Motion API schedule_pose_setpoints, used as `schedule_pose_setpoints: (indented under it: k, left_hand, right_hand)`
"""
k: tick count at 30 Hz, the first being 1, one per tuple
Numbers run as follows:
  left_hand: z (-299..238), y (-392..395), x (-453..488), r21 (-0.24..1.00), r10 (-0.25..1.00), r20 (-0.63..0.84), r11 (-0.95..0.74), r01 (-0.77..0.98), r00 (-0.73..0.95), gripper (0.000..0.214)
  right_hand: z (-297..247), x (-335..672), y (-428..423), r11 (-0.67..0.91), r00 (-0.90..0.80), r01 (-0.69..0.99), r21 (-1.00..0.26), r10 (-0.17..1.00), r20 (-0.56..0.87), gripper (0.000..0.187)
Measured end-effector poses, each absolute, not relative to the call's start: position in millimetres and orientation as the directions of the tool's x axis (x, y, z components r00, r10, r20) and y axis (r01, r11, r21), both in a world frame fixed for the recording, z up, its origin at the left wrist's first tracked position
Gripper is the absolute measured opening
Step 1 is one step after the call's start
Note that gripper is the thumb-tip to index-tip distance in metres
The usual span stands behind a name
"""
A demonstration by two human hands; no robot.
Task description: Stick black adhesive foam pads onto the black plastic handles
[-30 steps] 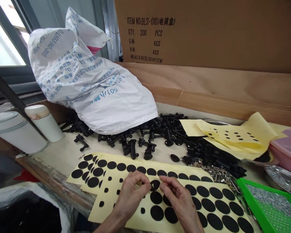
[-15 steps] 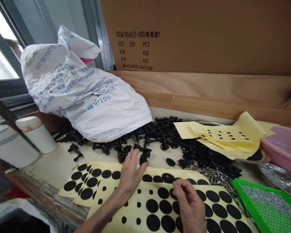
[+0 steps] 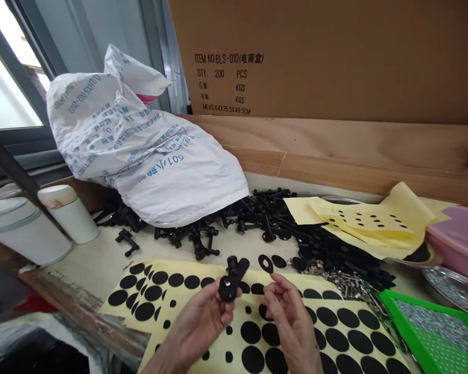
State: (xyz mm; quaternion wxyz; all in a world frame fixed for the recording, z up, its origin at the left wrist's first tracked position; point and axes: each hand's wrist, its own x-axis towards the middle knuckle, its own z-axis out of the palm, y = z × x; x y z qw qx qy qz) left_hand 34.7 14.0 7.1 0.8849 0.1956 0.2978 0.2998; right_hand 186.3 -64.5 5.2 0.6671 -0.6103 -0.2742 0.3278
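Note:
My left hand (image 3: 203,324) is closed on a black plastic bracket (image 3: 229,288), a jointed piece with a round end turned up toward me and a short arm sticking out to the right. Just to its right, my right hand (image 3: 290,317) pinches the lower edge of a thin black ring-shaped pad (image 3: 271,267) with an oval hole. Under both hands lie yellow backing sheets (image 3: 195,317) carrying rows of black round stickers (image 3: 250,332). A loose black disc (image 3: 279,261) rests on the table beyond the ring.
Behind, a heap of black plastic parts (image 3: 265,218) lies partly under a white woven sack (image 3: 187,182). To the right are small metal pieces (image 3: 354,285), a green tray (image 3: 417,332) and a pink basin (image 3: 458,234). White canisters (image 3: 74,218) stand left; a carton (image 3: 335,62) stands behind.
My left hand has picked up a black bracket from near the heap and drawn it back toward me. My right hand has shifted slightly left and raised the ring-shaped pad off the sheet.

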Motion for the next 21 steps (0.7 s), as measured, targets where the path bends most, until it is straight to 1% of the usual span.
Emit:
schedule_pose_setpoints:
  k: [1,2,3,5,7,9,11,13,15,18,19,21]
  left_hand:
    - [3,6,35,0.374,0.603,-0.404,0.795,-0.477,0.688,0.021]
    - [1,1,35,0.276,0.583,-0.381,0.812,-0.514,0.717,0.022]
    - [0,-2,35,0.212,0.592,-0.35,0.805,-0.554,0.726,0.024]
    - [2,0,33,0.141,0.663,-0.29,0.743,-0.654,0.69,0.03]
    - [6,5,28,0.136,0.713,-0.279,0.692,-0.709,0.643,0.028]
    - [9,7,24,0.189,0.697,-0.308,0.712,-0.676,0.647,0.022]
    - [9,4,23,0.263,0.672,-0.323,0.74,-0.62,0.666,0.019]
    - [9,-2,24,0.352,0.702,-0.277,0.71,-0.61,0.657,0.017]
    - [11,-6,25,0.464,0.743,-0.196,0.646,-0.607,0.64,0.024]
    - [15,-7,26,0.629,0.763,-0.116,0.552,-0.548,0.636,0.038]
    - [16,-7,26,0.662,0.767,-0.102,0.528,-0.532,0.634,0.039]
    - [16,-5,27,0.693,0.78,-0.086,0.494,-0.525,0.62,0.038]
  right_hand:
    - [6,179,-63,0.062,0.618,-0.112,-0.992,0.786,-0.021,0.047]
    - [7,173,-61,0.077,0.604,-0.117,-0.99,0.797,-0.01,0.048]
    - [7,168,-60,0.084,0.597,-0.117,-0.99,0.802,-0.003,0.048]
    - [9,163,-58,0.083,0.606,-0.098,-0.992,0.795,0.007,0.049]
    - [12,163,-59,0.078,0.622,-0.08,-0.994,0.783,0.011,0.048]
    - [14,166,-60,0.06,0.636,-0.089,-0.994,0.772,-0.01,0.046]
    - [15,169,-62,0.025,0.633,-0.128,-0.991,0.772,-0.062,0.041]
    - [16,171,-65,0.01,0.602,-0.197,-0.98,0.791,-0.113,0.031]
    - [17,173,-68,0.009,0.53,-0.292,-0.956,0.834,-0.154,0.026]
    - [19,172,-72,-0.021,0.42,-0.386,-0.922,0.886,-0.196,0.03]
    - [19,171,-72,-0.034,0.399,-0.396,-0.918,0.893,-0.206,0.031]
    - [18,168,-72,-0.052,0.39,-0.409,-0.911,0.893,-0.226,0.031]
